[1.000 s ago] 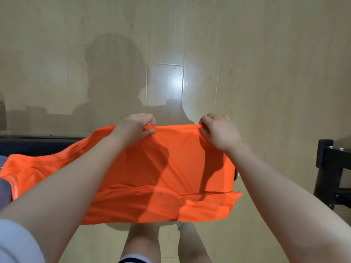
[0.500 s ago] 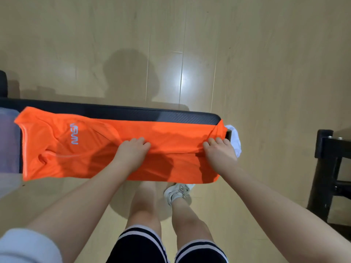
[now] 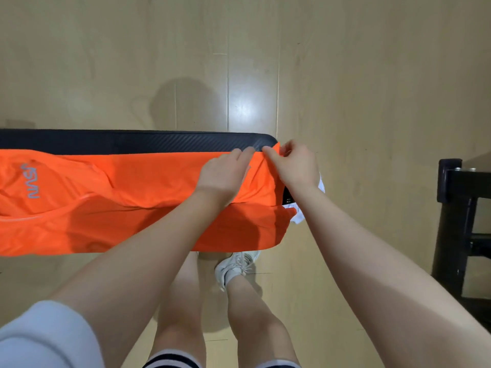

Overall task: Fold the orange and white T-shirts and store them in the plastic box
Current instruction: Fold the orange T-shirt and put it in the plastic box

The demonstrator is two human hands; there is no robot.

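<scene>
Pale wood floor [image 3: 372,75] everywhere, with a narrow black padded desk [image 3: 132,140] running across at 9 o'clock. The orange T-shirt [image 3: 119,187] is laid along it, near edge hanging off toward the legs. The right hand [image 3: 297,166] has its fingers pinching the hem corner at the desk's 3 o'clock end, and the left hand [image 3: 225,173] sits just beside it, fingers curled down onto the same edge. A bit of white T-shirt [image 3: 299,217] peeks out underneath. No plastic box visible. I'd tug that hem taut and square before folding, or the creases get locked in.
</scene>
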